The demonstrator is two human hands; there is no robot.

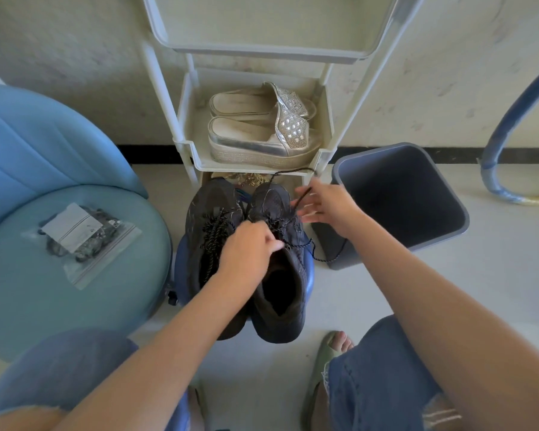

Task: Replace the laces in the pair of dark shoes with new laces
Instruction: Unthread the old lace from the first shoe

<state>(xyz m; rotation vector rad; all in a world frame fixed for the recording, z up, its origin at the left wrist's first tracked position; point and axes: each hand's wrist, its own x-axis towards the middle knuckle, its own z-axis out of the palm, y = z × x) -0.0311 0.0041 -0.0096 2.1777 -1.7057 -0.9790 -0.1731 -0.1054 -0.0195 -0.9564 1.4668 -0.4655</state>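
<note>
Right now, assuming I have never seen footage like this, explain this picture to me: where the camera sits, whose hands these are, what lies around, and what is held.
There is no machine here. A person wears one camera on the head, so you look down at their own bare hands and knees. The pair of dark shoes stands on a low blue stool, in front of a rack that holds silver sandals. The left hand pinches a dark lace at the eyelets of the shoe on the picture's right. The right hand is blurred. The lace runs past its fingers, but I cannot tell whether it grips. A clear bag lies on the blue-green seat to the left, and a grey bin stands to the right.
</note>
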